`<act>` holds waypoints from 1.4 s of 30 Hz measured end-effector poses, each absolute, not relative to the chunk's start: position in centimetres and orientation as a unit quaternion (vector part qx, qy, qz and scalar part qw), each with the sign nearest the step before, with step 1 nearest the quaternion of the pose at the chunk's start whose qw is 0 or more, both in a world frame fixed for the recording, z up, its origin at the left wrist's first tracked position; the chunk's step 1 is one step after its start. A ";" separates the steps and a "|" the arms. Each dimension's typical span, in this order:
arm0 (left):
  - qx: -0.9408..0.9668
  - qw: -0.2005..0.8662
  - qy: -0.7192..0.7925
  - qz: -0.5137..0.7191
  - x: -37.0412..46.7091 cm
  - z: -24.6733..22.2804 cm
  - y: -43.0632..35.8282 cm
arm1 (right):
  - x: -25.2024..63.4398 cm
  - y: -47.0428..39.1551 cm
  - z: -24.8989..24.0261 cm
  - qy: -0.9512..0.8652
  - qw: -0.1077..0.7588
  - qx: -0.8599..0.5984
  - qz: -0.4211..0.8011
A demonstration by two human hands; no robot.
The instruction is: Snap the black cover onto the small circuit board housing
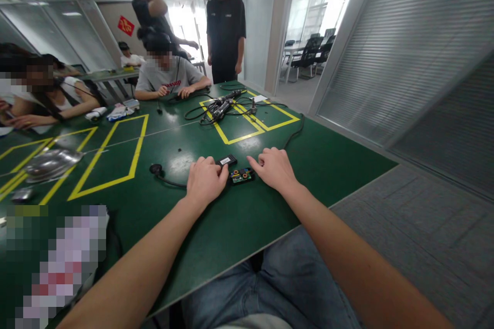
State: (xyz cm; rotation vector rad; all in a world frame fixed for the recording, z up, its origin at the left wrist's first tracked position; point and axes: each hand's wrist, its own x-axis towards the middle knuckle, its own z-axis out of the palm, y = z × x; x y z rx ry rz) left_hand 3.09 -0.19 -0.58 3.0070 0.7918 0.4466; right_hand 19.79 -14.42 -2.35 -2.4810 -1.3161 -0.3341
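Note:
An opened black case with a green circuit board (242, 175) lies on the green table between my two hands. Just behind it is a black cover with a white label (227, 160). My left hand (206, 179) rests at the left end of the case, its thumb by the board and its other fingers curled; what they hold, if anything, is hidden. At the right end is my right hand (275, 167), fingers bent and thumb stretched toward the board, with nothing visible in it. A black cable with a plug (156, 169) runs out from beneath my left hand.
Black cables and tools (222, 108) lie farther back on the green table (347, 164), among yellow tape outlines. A shiny metallic object (52, 163) is at the left, a pixelated item at the lower left. Several people sit or stand around the far side.

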 end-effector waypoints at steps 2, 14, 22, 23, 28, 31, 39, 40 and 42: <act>0.961 -0.002 0.247 0.124 3.1 -0.6 -0.2 | 19.8 -14.4 -2.3 -0.459 0.146 -0.870 -0.101; 0.934 0.074 0.261 0.234 3.1 -1.5 0.2 | 19.7 -14.2 -1.7 -0.447 0.144 -0.881 -0.052; 0.935 0.149 0.226 0.229 3.4 -2.4 1.4 | 19.6 -14.4 -1.5 -0.455 0.107 -0.883 -0.044; 0.936 0.149 0.192 0.253 3.2 -2.4 1.3 | 19.5 -14.5 -1.4 -0.454 0.105 -0.884 -0.040; 0.955 0.156 0.013 0.253 2.6 -2.0 0.2 | 19.6 -14.5 -1.3 -0.456 0.111 -0.883 -0.026; 0.966 0.158 -0.018 0.203 2.6 -1.9 -0.1 | 19.6 -14.5 -1.4 -0.462 0.125 -0.878 -0.024; 0.963 0.147 -0.028 0.223 2.6 -2.1 0.2 | 19.9 -14.5 -1.9 -0.476 0.162 -0.864 -0.023; 0.963 0.147 -0.028 0.224 2.6 -2.1 0.2 | 19.9 -14.5 -1.9 -0.477 0.164 -0.863 -0.024; 0.962 0.152 -0.025 0.224 2.5 -2.0 0.2 | 19.9 -14.4 -1.9 -0.479 0.165 -0.862 -0.026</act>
